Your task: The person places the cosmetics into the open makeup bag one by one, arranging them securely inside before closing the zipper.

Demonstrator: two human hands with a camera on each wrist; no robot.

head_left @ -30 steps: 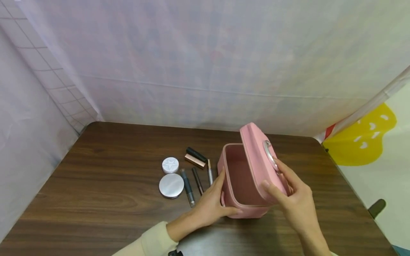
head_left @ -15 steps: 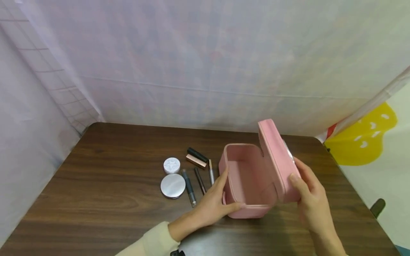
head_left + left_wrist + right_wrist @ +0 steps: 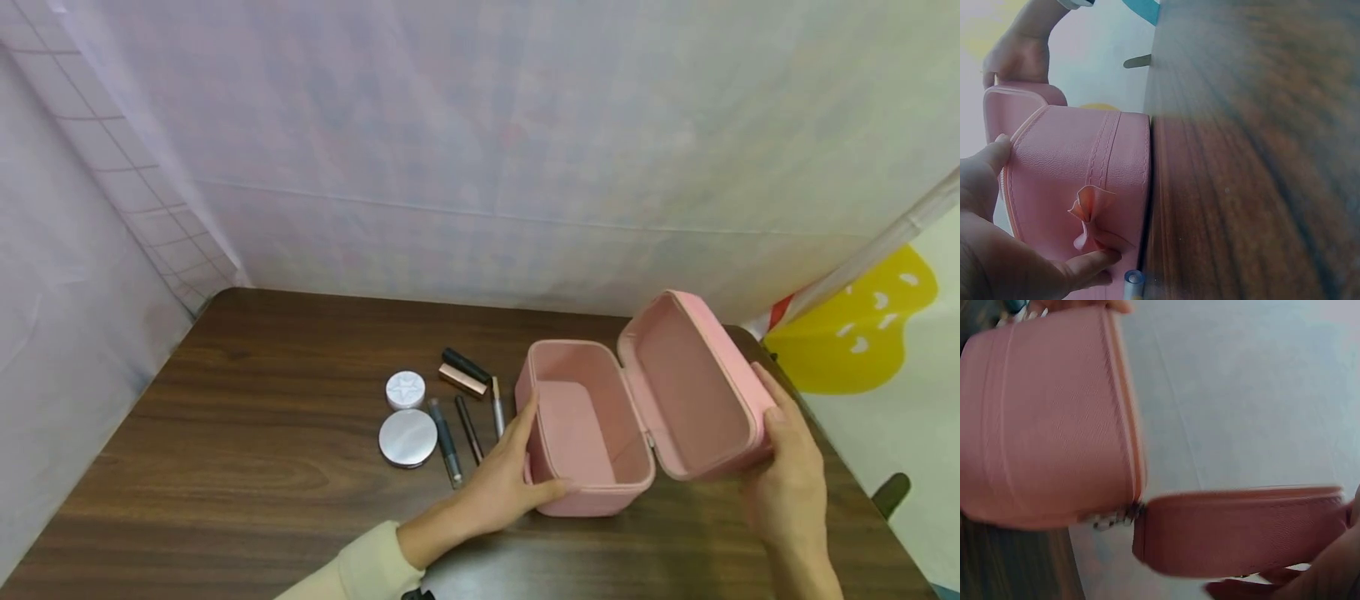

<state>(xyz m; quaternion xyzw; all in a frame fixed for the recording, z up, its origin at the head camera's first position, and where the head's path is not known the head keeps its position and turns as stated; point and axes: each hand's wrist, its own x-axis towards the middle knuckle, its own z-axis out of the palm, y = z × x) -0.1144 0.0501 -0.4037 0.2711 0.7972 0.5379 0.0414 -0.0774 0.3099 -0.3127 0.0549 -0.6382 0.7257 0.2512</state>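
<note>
A pink cosmetic case [image 3: 581, 497] stands on the table, its lid [image 3: 723, 321] swung out to the right and its inside bare. In the head view my left hand [image 3: 498, 487] holds the case body at the front left corner, the thumb along the front rim. The left wrist view shows the fingers of that hand beside a pink bow [image 3: 1091, 212] on the case wall. My right hand [image 3: 791, 462] grips the lid's outer right edge, thumb on the rim, other fingers hidden behind it. The right wrist view shows the hinge side, with a zipper pull [image 3: 1113, 517].
Left of the case lie a round silver compact [image 3: 408, 437], a small white round jar [image 3: 406, 389], a dark pen-like stick [image 3: 447, 442], a thin dark pencil [image 3: 468, 427], a silver pen-like tube [image 3: 498, 408], a black tube [image 3: 466, 364] and a rose-gold tube [image 3: 462, 380].
My right hand has moved to the right and swung the lid from partly over the case to well beyond its right side. My left hand has stayed on the case body.
</note>
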